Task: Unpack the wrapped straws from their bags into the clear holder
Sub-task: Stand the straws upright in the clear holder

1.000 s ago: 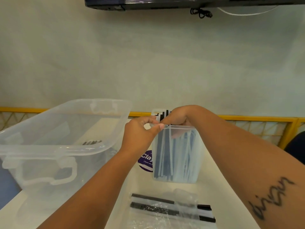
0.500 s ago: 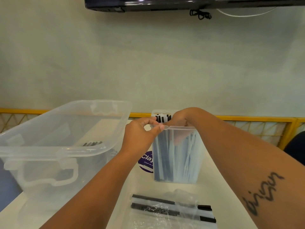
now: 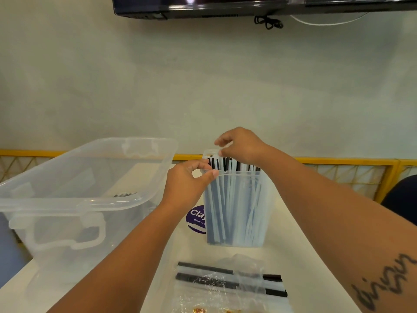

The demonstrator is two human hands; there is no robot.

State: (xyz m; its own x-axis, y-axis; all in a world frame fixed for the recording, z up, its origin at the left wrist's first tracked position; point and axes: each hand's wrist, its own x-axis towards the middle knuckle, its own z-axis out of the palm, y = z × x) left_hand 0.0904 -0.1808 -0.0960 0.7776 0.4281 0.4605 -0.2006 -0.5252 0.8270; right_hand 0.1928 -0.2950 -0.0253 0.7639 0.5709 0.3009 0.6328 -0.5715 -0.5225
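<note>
Wrapped straws [image 3: 225, 199] stand packed upright in the clear holder [image 3: 267, 211], so you look well past halfway, my guess. Largest first: the big clear tub [image 3: 74, 201] on your left shows a few dark pieces [image 3: 125, 195] at its bottom, too blurred to name. The holder sits mid-table [image 3: 297, 249], just right of the tub, with dark and pale straw tops poking over its rim. Nearest you a bag [image 3: 237, 297] lies flat with a few bagged straws [image 3: 203, 268] inside. Those are what's left to move, plus whatever the tub holds. Your left hand [image 3: 187, 186] pinches the holder's near left rim, thumb and fingers closed on it, likely steadying. Your right hand [image 3: 242, 146] hangs over the straw tops with fingers curled in; can't tell if they nip a wrapper tip or nothing.
</note>
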